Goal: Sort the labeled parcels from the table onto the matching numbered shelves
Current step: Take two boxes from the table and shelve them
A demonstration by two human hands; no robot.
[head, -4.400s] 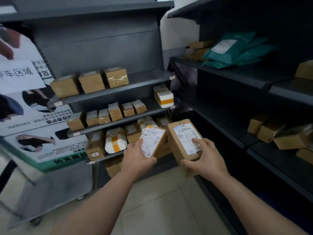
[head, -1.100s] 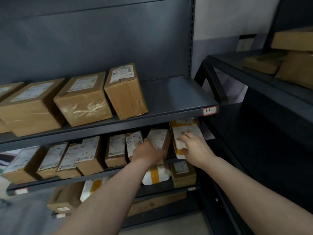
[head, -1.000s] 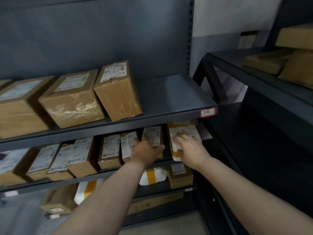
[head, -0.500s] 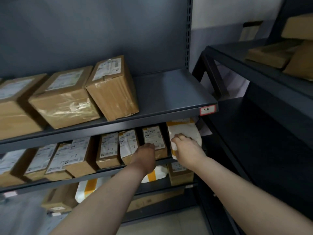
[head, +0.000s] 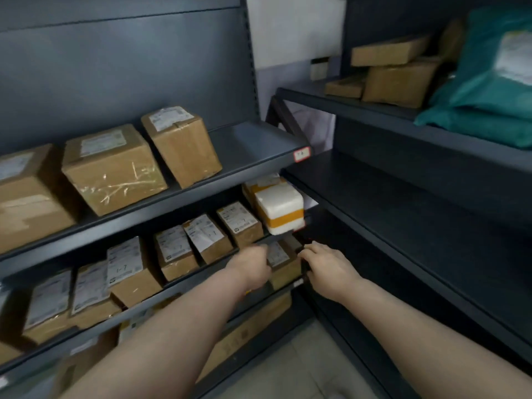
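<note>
Placing step looks done: our right hand (head: 325,266) grip loose, empty; left hand (head: 253,269) blurred, can't tell. Next: we fetch another parcel, match a shelf tag (head: 301,154).

L rack, top shelf (head: 253,145) carries a red-edged tag (head: 301,154) on its front lip. Left of the tag on that shelf are 3 brown boxes in a row: near box (head: 184,145), taped box (head: 112,168), far box (head: 26,194), which is cut off by the frame edge. Middle shelf (head: 201,273), just below the tag: white foam box (head: 280,208) w/ orange band, w/ an orange-taped parcel (head: 264,182) behind it. Left of these, a row of small labelled boxes (head: 174,254) runs to the frame edge. Lower shelf (head: 259,298): small brown box (head: 283,263) under the tag. Beneath that, a flat carton (head: 247,332). Right of the tag, R rack shelf (head: 374,109): stacked cartons (head: 400,82) & teal mailer bags (head: 489,90). Tiled floor (head: 288,370) lies below the tag.
</note>
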